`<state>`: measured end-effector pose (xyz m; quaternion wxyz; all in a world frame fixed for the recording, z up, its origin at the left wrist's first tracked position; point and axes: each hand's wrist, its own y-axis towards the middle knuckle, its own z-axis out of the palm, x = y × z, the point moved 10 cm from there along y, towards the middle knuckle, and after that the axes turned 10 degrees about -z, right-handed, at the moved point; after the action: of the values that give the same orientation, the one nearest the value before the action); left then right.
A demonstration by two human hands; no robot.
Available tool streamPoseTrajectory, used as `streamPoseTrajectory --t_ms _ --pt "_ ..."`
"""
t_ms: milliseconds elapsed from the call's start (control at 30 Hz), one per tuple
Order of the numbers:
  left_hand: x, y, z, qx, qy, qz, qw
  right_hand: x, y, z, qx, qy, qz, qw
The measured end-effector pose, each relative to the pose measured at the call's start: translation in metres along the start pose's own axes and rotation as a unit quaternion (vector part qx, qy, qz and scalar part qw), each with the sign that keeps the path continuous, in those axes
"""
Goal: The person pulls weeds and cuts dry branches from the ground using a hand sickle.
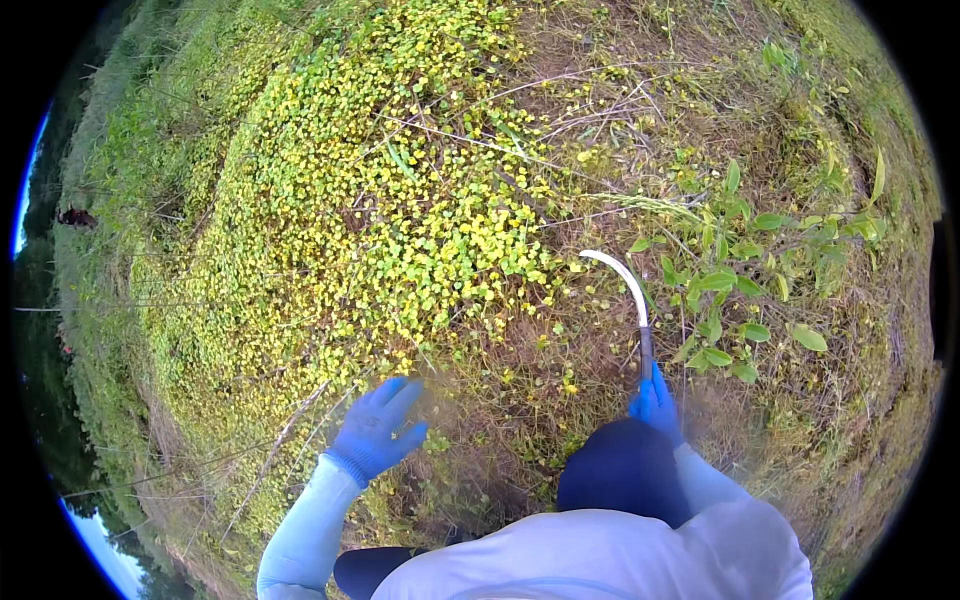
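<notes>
My right hand, in a blue glove, is closed around the dark handle of a sickle at the lower right. The sickle's curved, pale metal blade points up and bends to the left over dry grass, beside a leafy green shrub. At the lower left, my left hand, also gloved in blue, is held over the ground with its fingers apart and nothing in it. Low plants with small round yellow-green leaves spread in front of and beyond it.
Long dry stems lie across the ground cover ahead, and more stand at the lower left. Cut or dry grass covers the right side. Taller green growth borders the far left. My knees are bent below me.
</notes>
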<state>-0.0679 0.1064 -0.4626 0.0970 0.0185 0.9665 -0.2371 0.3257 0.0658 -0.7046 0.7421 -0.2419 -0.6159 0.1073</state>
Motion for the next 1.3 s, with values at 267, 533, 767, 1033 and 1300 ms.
streamPoseTrajectory --t_ms 267,533,767,1033,1300 --pt "-0.114 0.086 0.094 0.074 0.039 0.089 0.993 -0.023 0.02 0.016 0.101 0.052 0.017 0.993" --pt "-0.165 0.124 0.1 0.048 0.059 0.125 0.989 -0.14 0.022 -0.006 0.009 0.309 0.155 0.938" --pt "-0.153 0.141 0.111 0.03 0.102 0.078 0.991 0.024 0.06 0.115 0.233 0.014 0.11 0.966" --pt "-0.156 0.17 0.076 -0.027 0.174 0.057 0.983 0.003 0.024 0.059 0.245 -0.255 -0.101 0.93" --pt "-0.071 0.144 0.137 0.107 0.142 -0.102 0.979 -0.053 -0.015 -0.008 0.229 -0.033 0.059 0.971"
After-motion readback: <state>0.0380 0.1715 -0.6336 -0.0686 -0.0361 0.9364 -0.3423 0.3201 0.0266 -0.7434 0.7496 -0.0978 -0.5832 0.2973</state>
